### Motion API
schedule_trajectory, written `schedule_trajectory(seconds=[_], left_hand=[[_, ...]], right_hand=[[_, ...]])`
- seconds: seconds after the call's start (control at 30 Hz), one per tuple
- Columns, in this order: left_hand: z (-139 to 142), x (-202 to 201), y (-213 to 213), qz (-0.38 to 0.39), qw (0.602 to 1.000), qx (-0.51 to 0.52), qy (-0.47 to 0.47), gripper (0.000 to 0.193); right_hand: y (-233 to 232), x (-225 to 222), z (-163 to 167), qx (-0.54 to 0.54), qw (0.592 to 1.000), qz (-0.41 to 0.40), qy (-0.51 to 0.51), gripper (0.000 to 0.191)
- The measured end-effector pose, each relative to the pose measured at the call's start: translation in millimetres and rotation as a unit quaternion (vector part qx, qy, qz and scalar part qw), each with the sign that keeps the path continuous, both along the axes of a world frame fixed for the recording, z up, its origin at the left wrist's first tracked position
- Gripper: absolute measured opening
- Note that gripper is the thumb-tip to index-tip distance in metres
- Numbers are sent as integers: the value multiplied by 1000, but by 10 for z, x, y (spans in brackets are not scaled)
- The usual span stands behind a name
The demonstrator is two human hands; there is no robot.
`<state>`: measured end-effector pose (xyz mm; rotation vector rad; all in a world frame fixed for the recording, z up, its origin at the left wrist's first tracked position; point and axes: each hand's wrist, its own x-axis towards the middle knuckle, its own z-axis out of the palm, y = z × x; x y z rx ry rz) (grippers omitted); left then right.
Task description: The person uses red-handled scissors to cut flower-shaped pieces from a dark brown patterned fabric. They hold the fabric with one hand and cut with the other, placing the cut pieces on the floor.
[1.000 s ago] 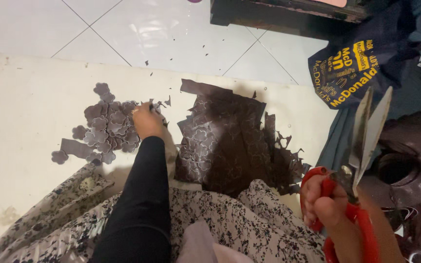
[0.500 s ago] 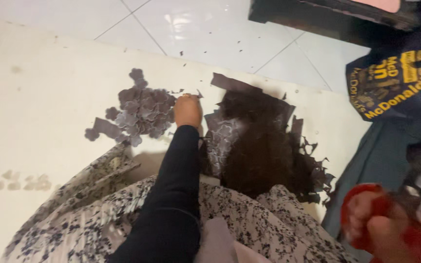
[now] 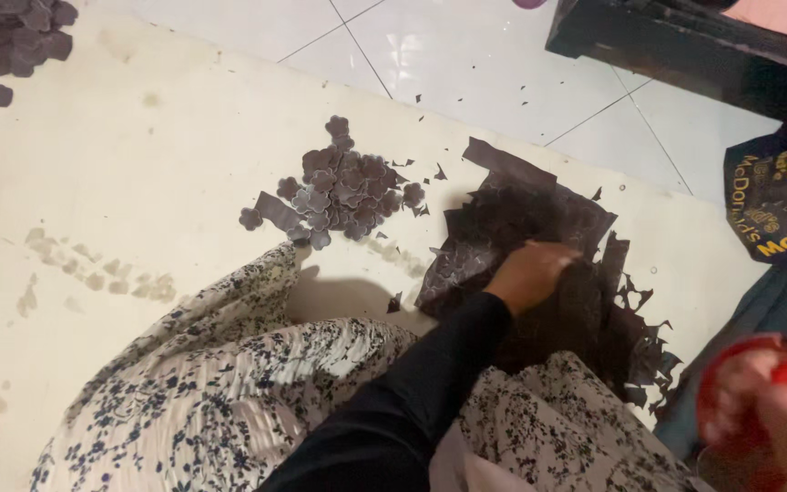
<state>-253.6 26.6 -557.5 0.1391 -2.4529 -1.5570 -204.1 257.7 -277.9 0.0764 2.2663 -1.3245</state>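
Left hand (image 3: pixel 530 273) closed on the dark sheet stack (image 3: pixel 539 264), lying on the cream mat (image 3: pixel 138 182) toward its right edge. Right hand (image 3: pixel 767 401), blurred, gripping red scissor handles (image 3: pixel 749 401) off the mat's right edge. Step judged: picking up sheet for cutting. Cut flower shapes (image 3: pixel 343 191) heaped mid-mat; no containers seen.

A cream mat (image 3: pixel 120 182) is covering the white tiled floor (image 3: pixel 466 64). A heap of dark sheet scraps (image 3: pixel 539 237) is lying on it, a pile of flower-shaped cutouts (image 3: pixel 343 187) sitting just left of that heap, more cutouts (image 3: pixel 15 36) far to its upper left.
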Motion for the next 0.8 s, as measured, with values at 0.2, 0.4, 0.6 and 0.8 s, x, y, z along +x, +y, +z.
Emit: schedule_trajectory(seconds=[0.2,0.4,0.6,0.8], left_hand=[[364,278,-1016,390,902,-125,-135,40],[485,1491,-2390,626,710,-78,-313,84],[428,1529,-2716,529,748,-37,-399,80],[222,1323,-2532,617,728,-64,-291,48]], right_hand=[[13,65,204,9,999,10,33,40],[170,97,309,-43,999,13,2,34],[-167,52,467,134,988,25,-75,26],[-718,85,599,295,946,-50,-128,23]])
